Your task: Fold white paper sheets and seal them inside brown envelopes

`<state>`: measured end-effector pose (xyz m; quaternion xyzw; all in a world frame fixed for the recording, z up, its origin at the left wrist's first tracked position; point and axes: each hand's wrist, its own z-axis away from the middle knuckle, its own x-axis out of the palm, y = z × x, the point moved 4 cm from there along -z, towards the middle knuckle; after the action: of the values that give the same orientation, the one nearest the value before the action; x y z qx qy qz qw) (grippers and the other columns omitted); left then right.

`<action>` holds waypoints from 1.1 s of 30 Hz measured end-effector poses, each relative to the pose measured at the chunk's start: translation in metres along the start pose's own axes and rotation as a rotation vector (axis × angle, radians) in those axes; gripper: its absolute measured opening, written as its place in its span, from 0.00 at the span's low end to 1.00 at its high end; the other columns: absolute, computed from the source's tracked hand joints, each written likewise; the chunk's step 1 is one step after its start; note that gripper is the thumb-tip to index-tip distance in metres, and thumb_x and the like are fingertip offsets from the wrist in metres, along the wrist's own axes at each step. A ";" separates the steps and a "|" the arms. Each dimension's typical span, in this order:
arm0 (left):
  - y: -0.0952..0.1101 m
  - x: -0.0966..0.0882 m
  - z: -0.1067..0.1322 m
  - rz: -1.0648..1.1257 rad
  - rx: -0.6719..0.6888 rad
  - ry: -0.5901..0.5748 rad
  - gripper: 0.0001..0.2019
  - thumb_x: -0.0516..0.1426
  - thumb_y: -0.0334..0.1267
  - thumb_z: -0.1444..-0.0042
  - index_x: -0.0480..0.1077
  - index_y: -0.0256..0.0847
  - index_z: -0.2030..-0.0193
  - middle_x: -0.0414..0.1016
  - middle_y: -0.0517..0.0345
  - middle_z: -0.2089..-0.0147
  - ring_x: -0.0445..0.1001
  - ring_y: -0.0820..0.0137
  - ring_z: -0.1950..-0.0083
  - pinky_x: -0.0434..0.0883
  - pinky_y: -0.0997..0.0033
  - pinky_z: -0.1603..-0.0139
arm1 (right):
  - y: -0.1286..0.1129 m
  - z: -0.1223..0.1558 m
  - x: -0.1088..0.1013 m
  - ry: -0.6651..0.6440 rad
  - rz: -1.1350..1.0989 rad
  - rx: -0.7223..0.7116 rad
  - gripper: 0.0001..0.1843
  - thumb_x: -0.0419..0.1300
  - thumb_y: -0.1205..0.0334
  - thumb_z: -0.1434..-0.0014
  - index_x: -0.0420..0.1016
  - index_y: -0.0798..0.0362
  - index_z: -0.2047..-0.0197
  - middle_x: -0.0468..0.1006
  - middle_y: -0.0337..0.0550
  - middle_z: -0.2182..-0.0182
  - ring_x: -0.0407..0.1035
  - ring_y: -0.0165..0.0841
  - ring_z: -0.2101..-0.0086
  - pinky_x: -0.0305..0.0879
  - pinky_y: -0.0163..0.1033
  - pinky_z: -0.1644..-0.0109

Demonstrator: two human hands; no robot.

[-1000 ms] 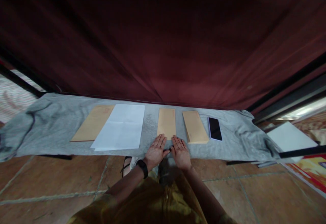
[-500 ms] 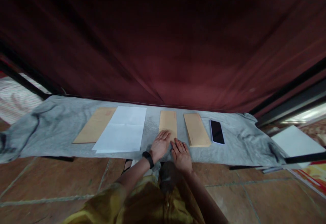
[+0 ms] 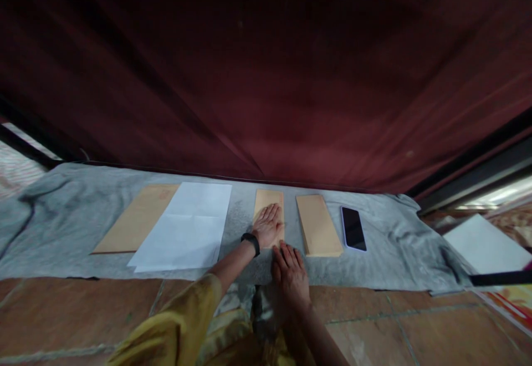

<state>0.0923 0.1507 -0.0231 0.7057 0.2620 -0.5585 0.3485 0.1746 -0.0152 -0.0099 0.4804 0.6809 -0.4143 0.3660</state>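
Observation:
My left hand [image 3: 267, 225] lies flat on a narrow tan envelope [image 3: 269, 196], covering much of its middle; its fingers are stretched out and hold nothing. At the envelope's near edge rests my right hand [image 3: 292, 273], fingers extended, the fingertips close to or touching the lower corner. To the right sits a stack of similar tan envelopes [image 3: 319, 224], slightly fanned. White paper sheets [image 3: 187, 230] with a crease across them lie to the left, overlapping a larger tan envelope [image 3: 135, 216].
A phone [image 3: 353, 229] with a dark screen lies right of the stack. Grey cloth [image 3: 386, 244] covers the work surface. A dark red curtain [image 3: 282, 105] hangs behind it. A white board or sheet [image 3: 488, 244] is at the far right, and brown floor tiles [image 3: 366, 338] lie below.
My left hand has slid farther up the envelope and flattened out. My right hand stays near the lower edge. The view has shifted slightly, so the cloth sits lower.

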 end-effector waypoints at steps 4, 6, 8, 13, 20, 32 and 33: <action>-0.008 0.002 -0.023 0.002 -0.024 0.016 0.33 0.43 0.51 0.30 0.50 0.33 0.25 0.52 0.41 0.24 0.46 0.57 0.22 0.47 0.50 0.24 | -0.002 -0.001 0.000 0.000 0.006 0.005 0.25 0.49 0.65 0.30 0.68 0.48 0.33 0.68 0.47 0.34 0.65 0.40 0.37 0.57 0.50 0.32; -0.012 0.001 -0.033 0.011 -0.038 0.013 0.33 0.43 0.52 0.31 0.50 0.34 0.25 0.52 0.42 0.24 0.46 0.56 0.22 0.47 0.49 0.24 | -0.002 -0.001 0.001 0.016 0.009 0.004 0.25 0.48 0.65 0.30 0.67 0.48 0.32 0.68 0.46 0.34 0.66 0.40 0.38 0.57 0.50 0.32; -0.016 0.000 -0.040 0.018 -0.051 -0.003 0.34 0.44 0.52 0.31 0.51 0.33 0.25 0.52 0.41 0.24 0.46 0.56 0.22 0.46 0.50 0.24 | -0.002 0.000 0.001 0.028 0.010 -0.003 0.26 0.49 0.65 0.30 0.67 0.47 0.32 0.68 0.47 0.34 0.66 0.40 0.38 0.58 0.50 0.32; -0.026 0.000 -0.045 0.029 -0.070 -0.012 0.34 0.44 0.52 0.31 0.52 0.31 0.26 0.52 0.39 0.24 0.47 0.56 0.22 0.46 0.52 0.24 | -0.001 0.000 0.002 0.019 0.015 -0.007 0.26 0.49 0.66 0.30 0.66 0.47 0.32 0.67 0.46 0.33 0.66 0.40 0.37 0.58 0.50 0.32; -0.041 0.004 -0.030 0.029 -0.097 0.054 0.33 0.43 0.54 0.31 0.51 0.34 0.26 0.52 0.40 0.24 0.48 0.57 0.23 0.47 0.49 0.25 | -0.003 -0.001 -0.001 0.009 -0.002 0.007 0.25 0.48 0.66 0.30 0.68 0.49 0.33 0.68 0.47 0.34 0.65 0.40 0.37 0.56 0.50 0.31; -0.026 -0.009 0.022 0.017 -0.091 0.068 0.30 0.42 0.44 0.30 0.50 0.34 0.25 0.53 0.41 0.24 0.50 0.57 0.23 0.50 0.49 0.25 | 0.002 0.001 0.002 -0.013 -0.005 -0.011 0.23 0.50 0.64 0.30 0.68 0.50 0.34 0.69 0.48 0.34 0.63 0.40 0.37 0.55 0.50 0.31; -0.016 -0.011 0.033 0.017 -0.034 0.073 0.30 0.42 0.44 0.30 0.50 0.34 0.25 0.53 0.43 0.24 0.49 0.59 0.23 0.50 0.51 0.25 | 0.002 0.001 0.003 -0.009 -0.003 -0.011 0.23 0.50 0.65 0.30 0.68 0.51 0.34 0.68 0.49 0.34 0.64 0.40 0.37 0.55 0.51 0.31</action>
<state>0.0575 0.1351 -0.0198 0.7217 0.2780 -0.5247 0.3556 0.1758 -0.0149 -0.0134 0.4754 0.6823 -0.4131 0.3712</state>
